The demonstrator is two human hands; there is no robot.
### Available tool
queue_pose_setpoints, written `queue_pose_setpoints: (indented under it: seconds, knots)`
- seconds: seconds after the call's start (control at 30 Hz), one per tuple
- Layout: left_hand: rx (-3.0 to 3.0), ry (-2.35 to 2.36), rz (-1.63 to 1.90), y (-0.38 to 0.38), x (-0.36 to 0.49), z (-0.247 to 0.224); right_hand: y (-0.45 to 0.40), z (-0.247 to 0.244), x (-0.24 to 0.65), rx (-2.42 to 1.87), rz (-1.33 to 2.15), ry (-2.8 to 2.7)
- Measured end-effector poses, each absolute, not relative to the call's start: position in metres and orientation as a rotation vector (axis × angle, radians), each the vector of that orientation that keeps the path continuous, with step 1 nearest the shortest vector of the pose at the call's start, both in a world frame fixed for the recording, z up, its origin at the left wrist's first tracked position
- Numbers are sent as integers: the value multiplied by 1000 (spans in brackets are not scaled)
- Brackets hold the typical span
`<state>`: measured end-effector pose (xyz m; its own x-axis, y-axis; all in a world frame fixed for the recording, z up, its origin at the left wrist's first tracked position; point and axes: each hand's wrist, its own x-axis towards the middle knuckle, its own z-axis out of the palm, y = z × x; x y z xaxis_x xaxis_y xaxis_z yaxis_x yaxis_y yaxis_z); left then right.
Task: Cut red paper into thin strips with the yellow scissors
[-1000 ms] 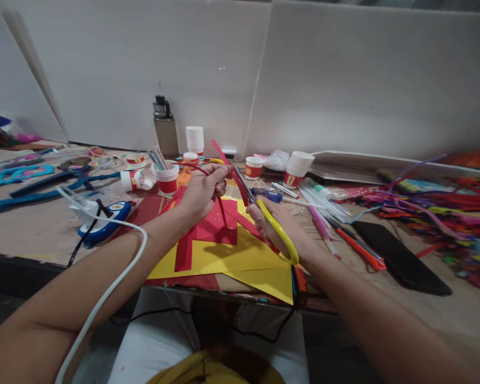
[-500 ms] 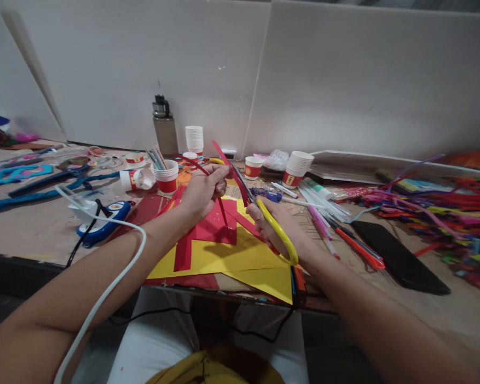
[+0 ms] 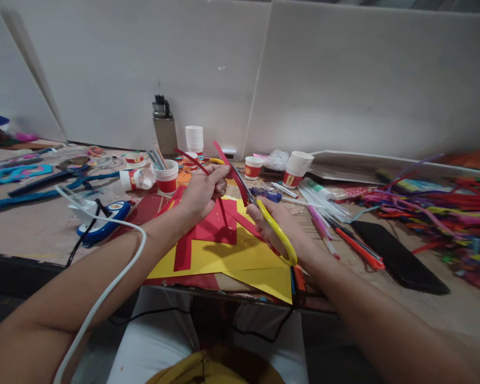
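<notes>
My left hand (image 3: 204,189) is closed in a pinch on a red paper strip (image 3: 221,152), held up above the table. A thin dark-red curl (image 3: 191,160) sticks out on the left side of the same hand and hangs below it. In my right hand (image 3: 271,217) are yellow-handled scissors (image 3: 285,240), their blades lying along the strip close to my left fingertips. Below, red paper pieces (image 3: 214,232) rest on yellow paper sheets (image 3: 212,258). My right fingers are partly hidden by the scissor handles.
A paper cup of pencils (image 3: 166,178) and a tipped cup (image 3: 131,180) stand left of centre. Stacked cups (image 3: 298,168), pens (image 3: 320,221), an orange cutter (image 3: 362,248), a black phone (image 3: 400,258) and colourful pipe cleaners (image 3: 456,213) lie rightward. A white cable (image 3: 124,266) crosses my left forearm.
Very little differs. The dark-red curl at my left hand has lifted slightly, and the red strip's tip has shifted a touch. Both hands stay in place.
</notes>
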<state>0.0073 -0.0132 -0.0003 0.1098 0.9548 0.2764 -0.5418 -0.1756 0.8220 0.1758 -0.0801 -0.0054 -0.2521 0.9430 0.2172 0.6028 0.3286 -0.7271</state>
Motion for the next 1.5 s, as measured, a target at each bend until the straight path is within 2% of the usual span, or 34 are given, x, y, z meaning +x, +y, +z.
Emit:
queue_pose_setpoints:
  seconds: [1.5]
  knots:
    - [1009,494,1444,-10,1,4,-85,-6,175,-1324,698,-1997]
